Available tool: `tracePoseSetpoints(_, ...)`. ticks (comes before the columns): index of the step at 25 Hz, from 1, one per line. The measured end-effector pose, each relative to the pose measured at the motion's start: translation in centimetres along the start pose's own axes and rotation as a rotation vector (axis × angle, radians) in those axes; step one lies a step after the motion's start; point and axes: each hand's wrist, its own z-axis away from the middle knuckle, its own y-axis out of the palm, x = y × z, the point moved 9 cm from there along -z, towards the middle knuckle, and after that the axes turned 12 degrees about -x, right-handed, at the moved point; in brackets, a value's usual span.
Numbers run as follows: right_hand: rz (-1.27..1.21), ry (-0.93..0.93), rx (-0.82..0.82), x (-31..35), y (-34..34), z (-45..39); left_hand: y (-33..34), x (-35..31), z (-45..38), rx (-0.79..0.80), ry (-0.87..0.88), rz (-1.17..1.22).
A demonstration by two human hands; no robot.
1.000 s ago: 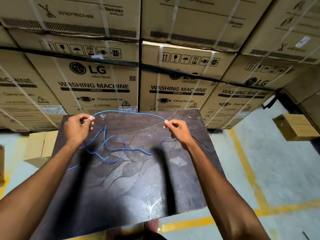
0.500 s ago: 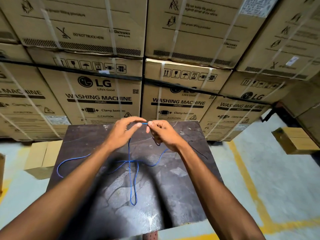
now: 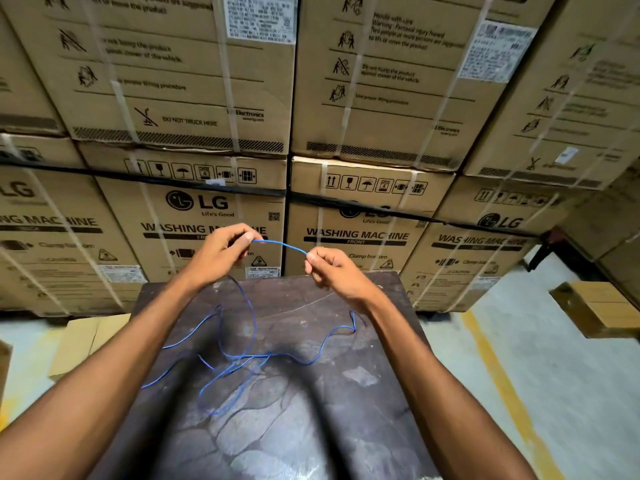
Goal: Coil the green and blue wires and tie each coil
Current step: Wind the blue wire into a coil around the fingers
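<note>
Above the far edge of the desk (image 3: 346,427), both hands raised. Left hand (image 3: 221,258) pinches the blue wire (image 3: 280,244); right hand (image 3: 332,271) pinches it too, each grip narrow on the strand, a short span taut between them. Rest of the wire hangs down from the hands onto the desk in loose, crossed loops. No green wire visible. Step, by my reading: gathering blue wire, coil barely begun. Next move calls for feeding another loop into the left hand without snagging the tangle below.
</note>
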Motion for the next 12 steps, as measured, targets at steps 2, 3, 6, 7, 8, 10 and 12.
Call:
tracePoseSetpoints(2,0.009,-0.025,0.088,0.8,1.2,-0.1,0.8,-2.5,0.2,0.025,0.151,-0.107)
tracePoseSetpoints(3,0.002,-0.029,0.127,1.2,1.6,-0.1,0.9,-3.2,0.2,0.024,0.179,-0.144)
tracePoseSetpoints(6,-0.136,0.070,0.166,1.6,2.2,-0.1,0.4,-3.6,-0.4,0.003,0.162,-0.153)
tracePoseSetpoints(7,-0.205,0.125,0.183,1.7,2.5,0.0,0.3,-3.9,-0.5,0.002,0.154,-0.135)
tracePoseSetpoints(8,-0.262,0.166,0.208,2.0,3.0,0.2,0.3,-4.2,-0.6,0.002,0.149,-0.110)
tracePoseSetpoints(10,-0.377,0.191,0.274,3.0,3.8,0.6,0.6,-5.0,-0.9,-0.018,0.144,-0.029)
tracePoseSetpoints(12,-0.555,0.165,0.303,5.0,4.3,0.8,0.6,-5.2,-1.3,-0.080,0.126,0.067)
